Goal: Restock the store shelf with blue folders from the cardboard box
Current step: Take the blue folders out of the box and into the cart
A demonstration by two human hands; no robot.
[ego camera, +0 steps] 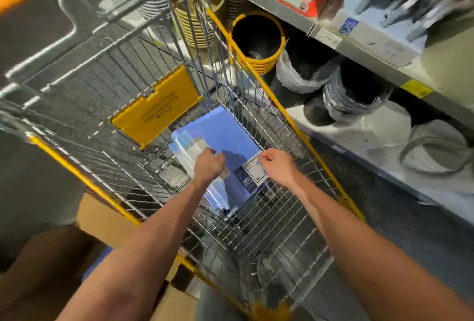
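Head view shows both hands reaching down into a wire cart (295, 213). The left hand (209, 165) has its fingers curled down over the left part of a stack of blue folders (225, 133). The right hand (278, 165) pinches the stack's right edge, just beside a white label (252, 169). Motion blur hides the exact lie of the fingertips. One hand at each side looks sensible to me: the folders are thin, slippery and fanned out a little, so a single hand would likely let them slide apart.

The stack lies on the floor of the cart, towards its far end, and not in the cardboard box (102, 218), which sits outside the cart, low against its left side. A yellow flap (156, 111) hangs inside the cart's far wall, just beyond the folders.

To the right of the cart runs the store shelf (379, 166), close enough that a lift and a turn should reach it. On it, a yellow bucket (259, 61) stands near the cart's far right corner, with dark pails wrapped in plastic (302, 74) beside it. I see no blue folders on the shelf here, so I judge this an early lift, the restocking barely begun.
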